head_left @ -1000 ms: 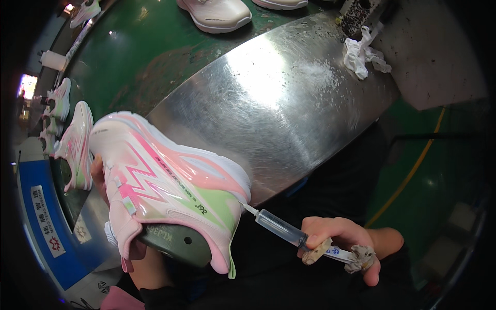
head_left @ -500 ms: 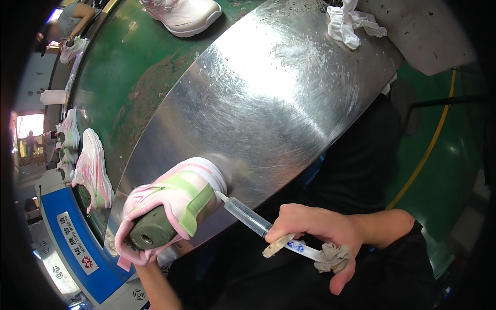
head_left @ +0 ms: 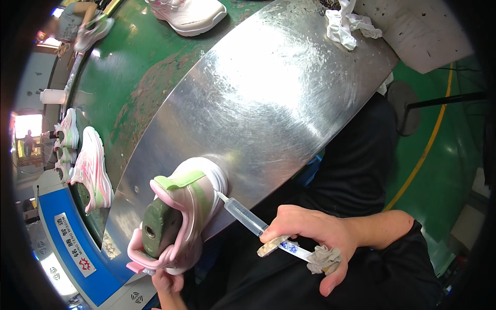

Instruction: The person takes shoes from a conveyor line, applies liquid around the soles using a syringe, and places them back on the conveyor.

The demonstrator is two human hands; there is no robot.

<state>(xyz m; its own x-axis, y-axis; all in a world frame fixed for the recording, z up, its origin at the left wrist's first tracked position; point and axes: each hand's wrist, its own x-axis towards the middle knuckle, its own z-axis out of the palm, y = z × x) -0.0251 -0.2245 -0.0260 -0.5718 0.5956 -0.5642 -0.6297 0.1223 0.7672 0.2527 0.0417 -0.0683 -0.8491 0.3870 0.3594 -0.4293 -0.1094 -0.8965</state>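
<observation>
A pink, white and green sneaker (head_left: pixel 199 206) with a dark green shoe last (head_left: pixel 160 227) inside rests tilted on the metal plate at its near left. My left hand (head_left: pixel 168 280) grips the sneaker from below at its pink end; most of the fingers are hidden behind it. In my right hand (head_left: pixel 315 232) is a clear plastic syringe (head_left: pixel 245 215), its plunger end wrapped in greyish cloth or tape. The thin tip of the syringe touches or nearly touches the white sole edge; I cannot tell which.
The scratched metal plate (head_left: pixel 248 108) lies beside a green surface (head_left: pixel 129 67). A white-pink sneaker (head_left: pixel 93 170) stands at the left, a pale one (head_left: pixel 191 18) at the top. A crumpled white cloth (head_left: pixel 343 28) lies at the far right. Another person's arm (head_left: pixel 85 13) shows top left.
My left hand has turned the sneaker, so its opening and green strap face another way. The syringe stays at the sole edge. Top left, the other person's shoe has moved.
</observation>
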